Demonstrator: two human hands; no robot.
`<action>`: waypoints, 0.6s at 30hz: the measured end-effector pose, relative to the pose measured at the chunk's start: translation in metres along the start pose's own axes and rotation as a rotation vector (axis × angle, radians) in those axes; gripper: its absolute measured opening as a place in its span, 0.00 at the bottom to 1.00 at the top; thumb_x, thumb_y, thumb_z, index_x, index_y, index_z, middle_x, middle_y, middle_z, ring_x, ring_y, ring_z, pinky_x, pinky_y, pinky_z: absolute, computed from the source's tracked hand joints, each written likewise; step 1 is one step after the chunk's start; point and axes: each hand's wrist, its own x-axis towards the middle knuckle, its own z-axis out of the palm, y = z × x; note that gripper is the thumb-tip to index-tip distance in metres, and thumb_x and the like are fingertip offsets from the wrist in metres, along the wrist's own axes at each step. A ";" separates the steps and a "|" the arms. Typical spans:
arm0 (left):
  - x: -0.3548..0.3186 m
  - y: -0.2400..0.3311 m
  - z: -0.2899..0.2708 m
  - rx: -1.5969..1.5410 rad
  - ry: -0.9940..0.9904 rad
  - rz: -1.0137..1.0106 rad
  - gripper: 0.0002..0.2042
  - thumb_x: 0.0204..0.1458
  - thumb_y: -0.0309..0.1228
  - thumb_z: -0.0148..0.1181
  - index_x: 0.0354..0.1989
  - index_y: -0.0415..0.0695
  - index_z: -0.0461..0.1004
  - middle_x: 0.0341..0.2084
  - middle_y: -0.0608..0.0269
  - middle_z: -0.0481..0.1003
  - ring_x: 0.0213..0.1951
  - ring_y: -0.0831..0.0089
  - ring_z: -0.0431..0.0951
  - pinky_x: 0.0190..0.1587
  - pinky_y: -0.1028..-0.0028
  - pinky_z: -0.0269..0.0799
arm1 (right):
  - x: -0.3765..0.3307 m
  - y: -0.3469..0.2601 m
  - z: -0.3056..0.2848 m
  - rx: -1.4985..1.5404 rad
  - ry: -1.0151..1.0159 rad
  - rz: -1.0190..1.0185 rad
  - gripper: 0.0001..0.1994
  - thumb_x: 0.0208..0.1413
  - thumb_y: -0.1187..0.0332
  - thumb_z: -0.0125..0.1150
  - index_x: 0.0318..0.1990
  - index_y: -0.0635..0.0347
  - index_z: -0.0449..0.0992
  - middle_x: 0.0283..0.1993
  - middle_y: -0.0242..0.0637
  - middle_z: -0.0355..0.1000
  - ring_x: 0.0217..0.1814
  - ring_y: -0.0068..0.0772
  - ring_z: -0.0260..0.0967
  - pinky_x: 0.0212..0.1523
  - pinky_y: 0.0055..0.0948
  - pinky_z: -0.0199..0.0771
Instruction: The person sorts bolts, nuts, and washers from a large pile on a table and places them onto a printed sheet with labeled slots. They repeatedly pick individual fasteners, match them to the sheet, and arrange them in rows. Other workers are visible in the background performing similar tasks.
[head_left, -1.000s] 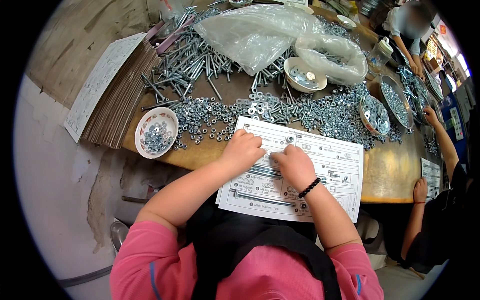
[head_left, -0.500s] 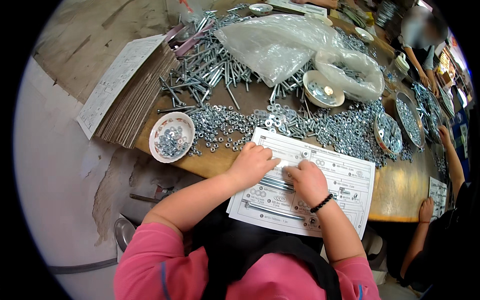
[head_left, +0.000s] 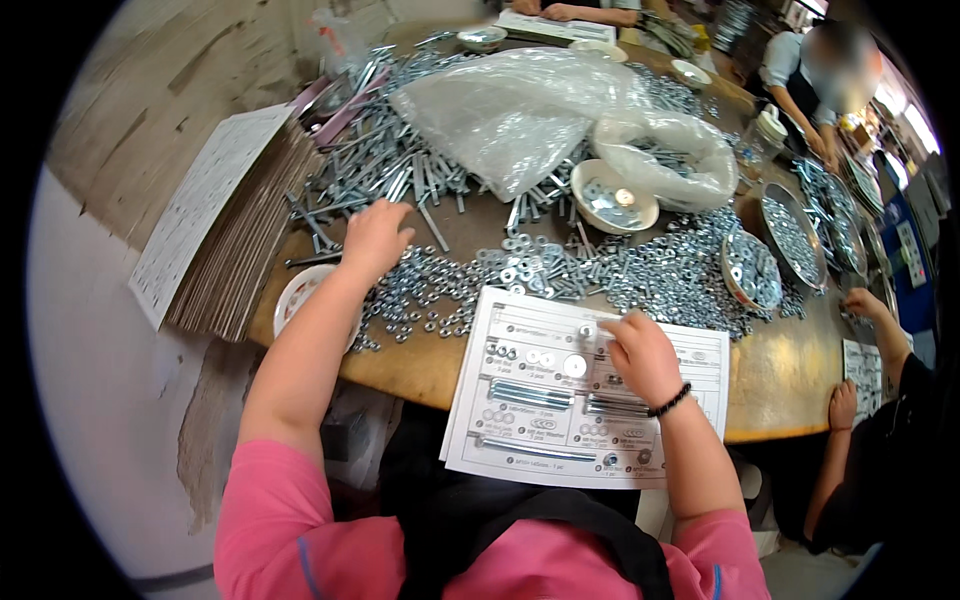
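My left hand [head_left: 376,240] reaches over the near edge of the heap of long bolts [head_left: 425,172], thumb apart from the fingers and fingertips among the bolts. Under that forearm is a patterned bowl [head_left: 292,296], mostly hidden. My right hand [head_left: 642,358] rests on a printed sheet [head_left: 470,440], fingers bent together beside a small nut [head_left: 587,331]; whatever they hold is hidden. On the sheet lie long bolts [head_left: 530,393], a large washer [head_left: 574,366], smaller washers [head_left: 540,357] and several nuts [head_left: 502,352], set on printed outlines.
Loose nuts [head_left: 415,290] and washers [head_left: 520,262] spread beyond the sheet. A white bowl of washers [head_left: 612,222], plastic bags [head_left: 500,110] and a patterned bowl [head_left: 735,285] stand farther back. Stacked sheets [head_left: 215,200] are at left. Co-workers' hands [head_left: 843,403] are at right.
My left hand has left the sheet and moved left and away to the bolt heap, uncovering nuts and washers on the sheet. My right hand stays over the sheet.
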 end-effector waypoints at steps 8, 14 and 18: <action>-0.084 0.095 0.019 -0.417 -0.041 0.248 0.11 0.43 0.30 0.59 0.38 0.44 0.73 0.32 0.59 0.72 0.38 0.60 0.71 0.41 0.63 0.64 | 0.074 0.130 -0.010 -0.305 0.291 0.088 0.11 0.44 0.73 0.58 0.39 0.59 0.75 0.37 0.43 0.69 0.41 0.46 0.67 0.43 0.38 0.69; -0.143 0.094 0.018 -0.459 0.015 0.168 0.09 0.40 0.25 0.59 0.33 0.43 0.75 0.28 0.62 0.72 0.34 0.62 0.70 0.40 0.64 0.61 | 0.120 0.172 -0.034 -0.507 0.054 0.455 0.10 0.50 0.65 0.51 0.34 0.56 0.78 0.39 0.42 0.70 0.44 0.44 0.69 0.44 0.40 0.70; -0.152 0.091 0.026 -0.393 0.121 0.194 0.08 0.39 0.23 0.58 0.31 0.44 0.76 0.27 0.63 0.72 0.31 0.63 0.70 0.39 0.65 0.60 | 0.141 0.177 -0.028 -0.672 -0.118 0.631 0.12 0.54 0.68 0.46 0.42 0.57 0.75 0.46 0.40 0.70 0.53 0.40 0.65 0.49 0.37 0.70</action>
